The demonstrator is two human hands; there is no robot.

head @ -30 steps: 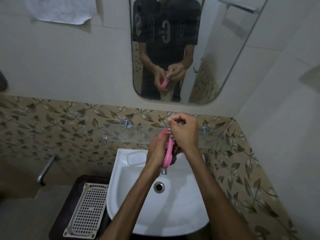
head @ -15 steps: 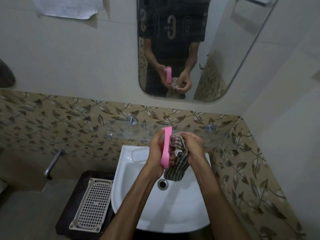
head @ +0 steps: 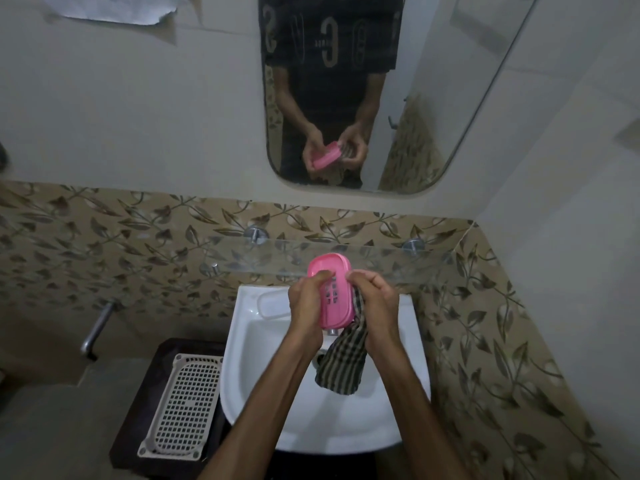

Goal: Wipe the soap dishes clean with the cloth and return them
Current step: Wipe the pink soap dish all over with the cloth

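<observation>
Wiping is under way at a bathroom basin: a person holds a pink soap dish (head: 331, 292) at the centre of the frame, above the white sink (head: 263, 382). Lower left of the frame, a white perforated tray (head: 183, 407) lies on a dark stand beside the sink, and a clear soap dish (head: 273, 304) rests on the sink's back ledge, just left of the hands. The left hand (head: 306, 306) is clamped on the pink dish's left edge, its slotted face turned toward the camera. The right hand (head: 375, 303) is closed on a striped cloth (head: 343, 362), bunched against the dish's right edge with its tail hanging over the drain. A glass shelf (head: 398, 261) runs along the leaf-patterned tiles just behind the hands. The step in hand looks like wiping this dish; next would likely come setting it back, though its proper spot cannot be told, then taking up the clear dish.
</observation>
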